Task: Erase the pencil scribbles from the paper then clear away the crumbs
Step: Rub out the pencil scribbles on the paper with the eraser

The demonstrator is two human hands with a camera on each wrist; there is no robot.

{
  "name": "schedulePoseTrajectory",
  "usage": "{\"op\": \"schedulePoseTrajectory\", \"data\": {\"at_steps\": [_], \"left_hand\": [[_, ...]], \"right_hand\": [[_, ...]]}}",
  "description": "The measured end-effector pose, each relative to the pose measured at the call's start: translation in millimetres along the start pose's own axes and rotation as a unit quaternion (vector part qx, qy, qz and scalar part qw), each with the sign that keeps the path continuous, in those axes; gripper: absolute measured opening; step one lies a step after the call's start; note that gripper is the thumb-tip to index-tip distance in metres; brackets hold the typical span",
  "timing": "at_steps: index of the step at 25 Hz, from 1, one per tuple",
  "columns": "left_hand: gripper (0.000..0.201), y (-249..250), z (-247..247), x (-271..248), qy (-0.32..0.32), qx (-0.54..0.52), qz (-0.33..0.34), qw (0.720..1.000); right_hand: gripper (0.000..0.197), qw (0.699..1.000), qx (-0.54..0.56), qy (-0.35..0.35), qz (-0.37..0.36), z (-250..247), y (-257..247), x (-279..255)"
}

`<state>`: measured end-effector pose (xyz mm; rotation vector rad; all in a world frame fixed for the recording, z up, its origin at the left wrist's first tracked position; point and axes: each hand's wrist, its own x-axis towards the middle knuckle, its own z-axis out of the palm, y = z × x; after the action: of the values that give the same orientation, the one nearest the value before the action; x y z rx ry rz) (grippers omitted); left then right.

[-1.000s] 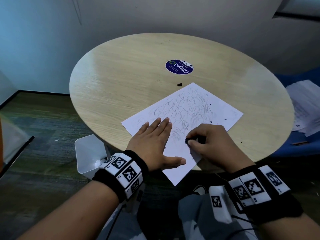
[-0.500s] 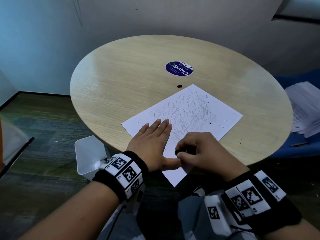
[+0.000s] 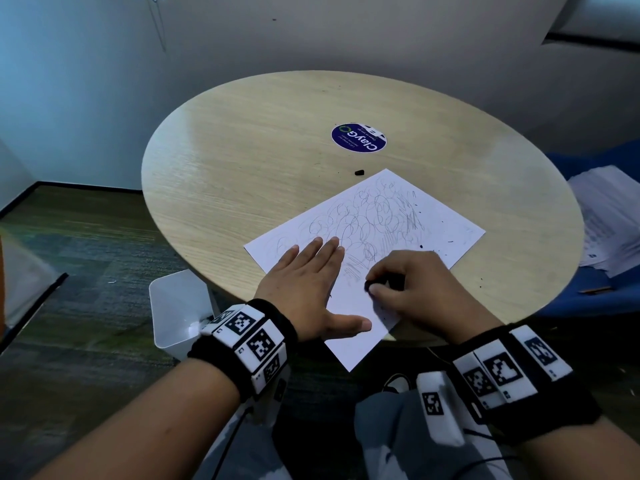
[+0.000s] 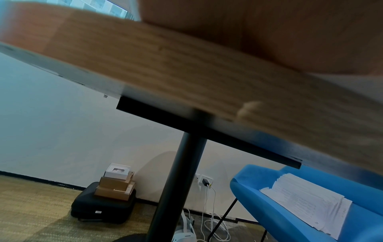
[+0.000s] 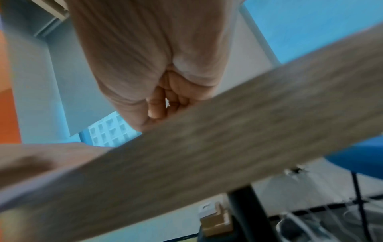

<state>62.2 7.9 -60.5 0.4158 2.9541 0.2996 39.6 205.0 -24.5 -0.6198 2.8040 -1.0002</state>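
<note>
On the round wooden table point(image 3: 242, 174), a white sheet of paper point(image 3: 446, 223) lies near the person's edge, its nearest corner overhanging the rim. Pencil scribbles point(image 3: 367, 220) cover the middle of the sheet, and small dark crumbs point(image 3: 421, 246) are scattered over its right part. The left hand point(image 3: 308, 289) lies flat on the paper's left part, fingers straight and thumb spread toward the body. The right hand point(image 3: 415, 289) has its fingers curled, pinching a small black eraser point(image 3: 375, 284) against the paper just beside the left hand. A separate small black piece point(image 3: 359, 173) lies on the table beyond the far corner of the sheet, near a round blue sticker point(image 3: 358, 138). A white bin point(image 3: 173, 306) stands on the floor to the left, below the table edge.
</note>
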Motion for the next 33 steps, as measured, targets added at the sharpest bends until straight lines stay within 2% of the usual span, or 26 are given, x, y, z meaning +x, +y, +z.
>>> {"op": "schedulePoseTrajectory", "data": {"at_steps": [2,6,10,15,19,24,27,29,33], "left_hand": [[0.119,0.6,0.2,0.2,-0.002,0.002,0.000,1.000],[0.116,1.0,-1.2,-0.8,0.005,-0.002,0.000,1.000],[0.119,-0.1,1.0,0.7,0.003,0.001,0.002,1.000],[0.113,-0.3,1.0,1.1,0.015,-0.004,0.003,1.000],[0.118,-0.1,1.9,1.1,0.008,-0.001,0.004,1.000],[0.111,-0.6,2.6,1.2,0.024,-0.004,0.004,1.000],[0.118,-0.3,3.1,1.1,0.010,-0.003,0.003,1.000],[0.118,-0.2,3.0,1.2,0.011,-0.002,0.003,1.000],[0.110,-0.5,2.4,1.5,0.022,-0.006,0.003,1.000]], "right_hand": [[0.010,0.999,-0.031,0.040,0.018,0.5,-0.1,3.0],[0.010,0.999,-0.019,-0.026,-0.016,13.3,-15.9,-3.0],[0.011,0.998,-0.040,0.039,0.027,1.4,-4.3,9.0],[0.010,0.999,-0.023,-0.038,-0.022,16.7,-22.4,0.3],[0.012,0.998,-0.051,0.036,0.026,4.1,-9.6,12.7],[0.009,0.998,-0.026,-0.045,-0.021,20.1,-29.7,2.8],[0.011,0.998,-0.048,0.022,0.022,5.8,-12.8,13.4],[0.011,0.997,-0.061,0.037,0.023,5.8,-11.7,12.7],[0.009,0.998,-0.027,-0.036,-0.041,23.5,-28.7,-0.5]]}}
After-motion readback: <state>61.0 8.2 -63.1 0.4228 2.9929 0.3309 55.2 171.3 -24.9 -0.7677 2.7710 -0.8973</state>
